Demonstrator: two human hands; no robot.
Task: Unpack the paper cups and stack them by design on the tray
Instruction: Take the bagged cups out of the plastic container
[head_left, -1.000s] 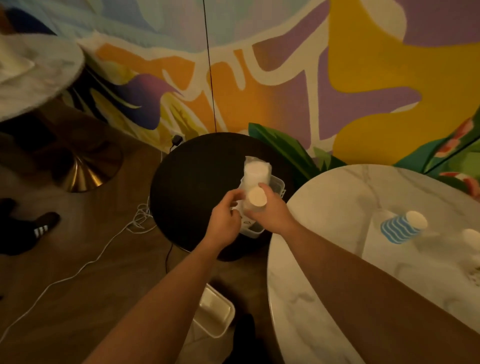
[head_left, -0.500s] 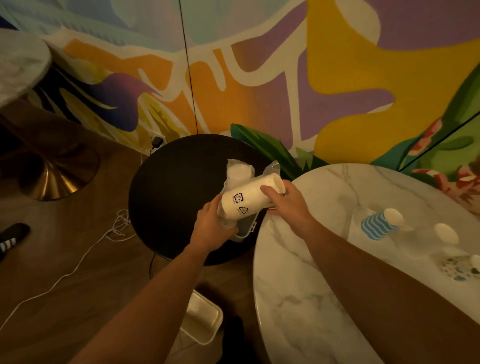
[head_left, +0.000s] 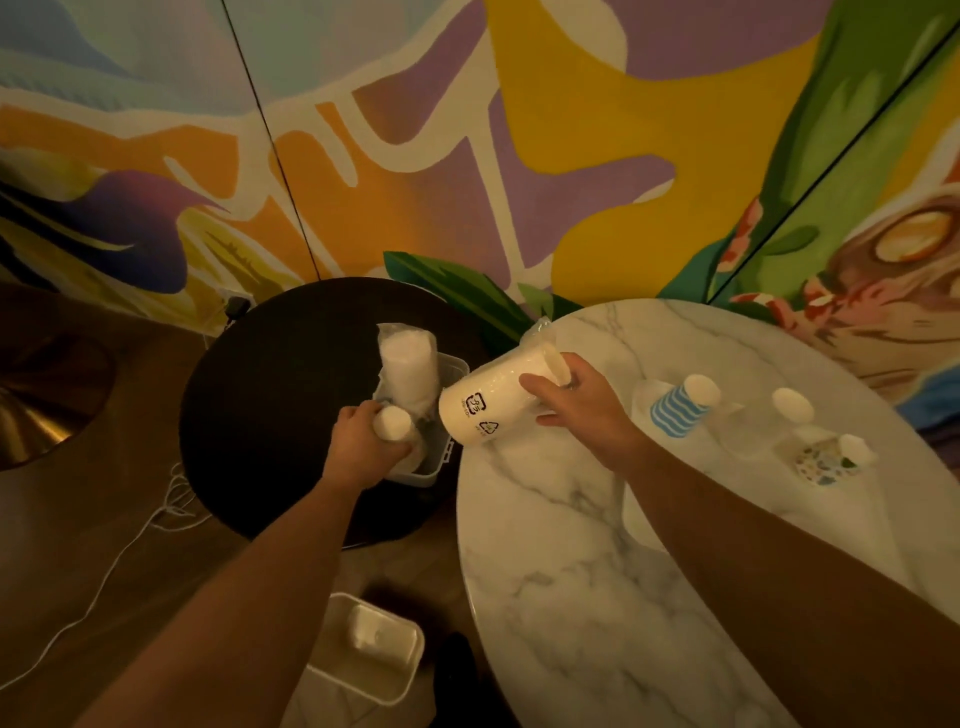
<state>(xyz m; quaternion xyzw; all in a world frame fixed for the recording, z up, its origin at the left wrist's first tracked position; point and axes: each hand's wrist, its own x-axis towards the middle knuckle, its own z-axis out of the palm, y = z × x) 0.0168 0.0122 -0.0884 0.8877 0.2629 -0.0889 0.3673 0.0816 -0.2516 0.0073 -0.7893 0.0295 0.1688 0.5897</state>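
My right hand (head_left: 584, 410) grips a plastic-wrapped sleeve of plain white paper cups (head_left: 491, 402), held tilted over the left edge of the marble table (head_left: 597, 597). My left hand (head_left: 363, 441) is closed around a second wrapped sleeve of cups (head_left: 393, 423) inside a clear plastic bin (head_left: 441, 457) on the round black table (head_left: 270, 395). A third wrapped sleeve (head_left: 408, 369) stands upright in that bin. On the marble table lie a blue-striped cup stack (head_left: 680, 405), a white cup stack (head_left: 792, 405) and a multicoloured patterned stack (head_left: 828, 460). I cannot make out a tray.
A white lidded box (head_left: 371, 660) sits on the wooden floor below my left arm. A white cable (head_left: 130, 540) trails across the floor at left. A painted mural wall (head_left: 519, 156) stands close behind both tables.
My right hand has lifted the white cup sleeve out of the bin and carried it right, over the marble table's edge. My left hand let go of it and closed on another sleeve in the bin.
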